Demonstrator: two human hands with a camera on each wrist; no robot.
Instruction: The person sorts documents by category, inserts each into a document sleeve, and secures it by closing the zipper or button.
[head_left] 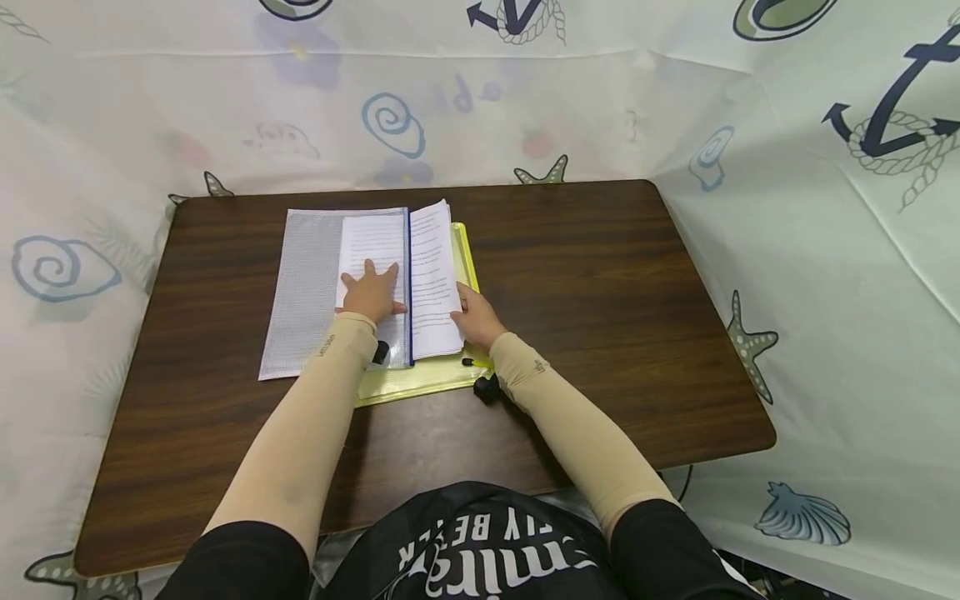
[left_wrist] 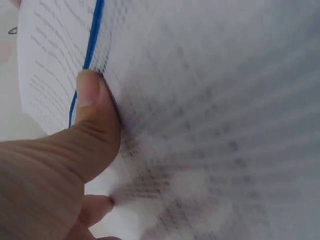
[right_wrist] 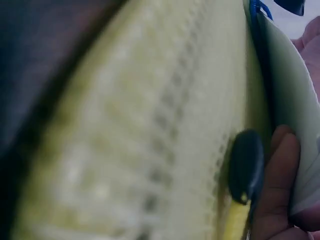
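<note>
Black shirt nearest; papers lie between right hand, pinching their edge, and left hand (spread on mesh pouch).

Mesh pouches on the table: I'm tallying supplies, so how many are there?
2 visible: the clear pouch, under the left hand, and the yellow pouch, partly covered by the clear one. Another could be hidden underneath.

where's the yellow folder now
In the head view, the yellow folder lies on the table, partly under the papers, its right edge by the right hand.
</note>
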